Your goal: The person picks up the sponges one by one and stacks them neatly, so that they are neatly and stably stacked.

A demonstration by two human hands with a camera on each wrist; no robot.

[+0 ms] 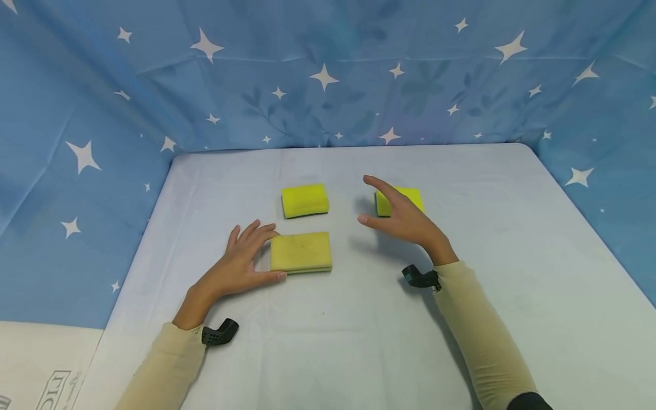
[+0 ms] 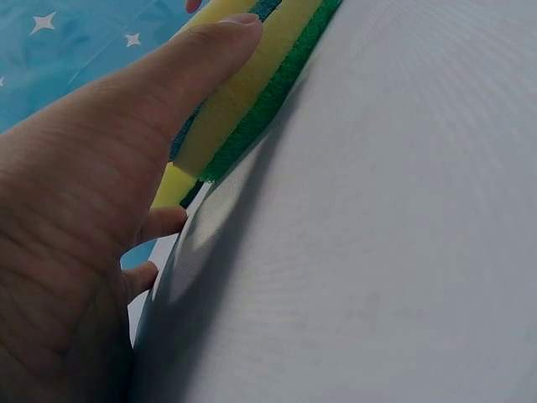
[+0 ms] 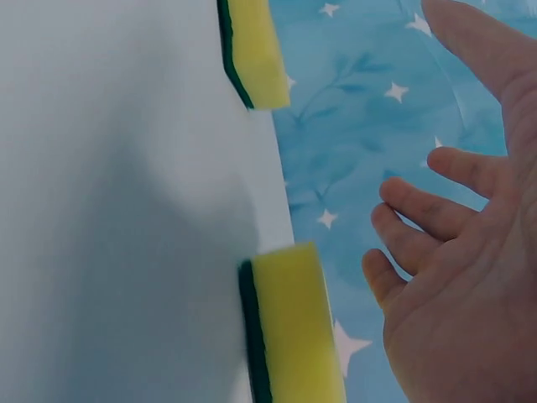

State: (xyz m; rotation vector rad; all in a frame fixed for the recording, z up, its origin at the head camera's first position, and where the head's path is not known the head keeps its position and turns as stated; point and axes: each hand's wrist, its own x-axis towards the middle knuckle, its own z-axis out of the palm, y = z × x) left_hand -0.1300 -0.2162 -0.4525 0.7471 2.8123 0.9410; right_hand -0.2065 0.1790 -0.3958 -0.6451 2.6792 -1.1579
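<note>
Two sponges lie one on top of the other, the upper sponge (image 1: 301, 251) yellow on top. In the left wrist view the lower sponge (image 2: 243, 113) shows a green scouring layer against the table. My left hand (image 1: 241, 265) pinches the stack at its left end, thumb along the near edge and index finger at the far corner; the other fingers are spread. My right hand (image 1: 410, 219) hovers over the far right sponge (image 1: 413, 196), partly covering it in the head view. Its fingers are extended and hold nothing. Another yellow sponge (image 1: 305, 200) lies behind the stack.
A white-covered table (image 1: 328, 341) carries the sponges. Blue star-patterned cloth (image 1: 287, 68) hangs behind it and along both sides. Pale printed material (image 1: 46, 359) shows at the lower left. A small black device (image 1: 220, 332) sits at the left wrist, a similar device (image 1: 420, 277) at the right.
</note>
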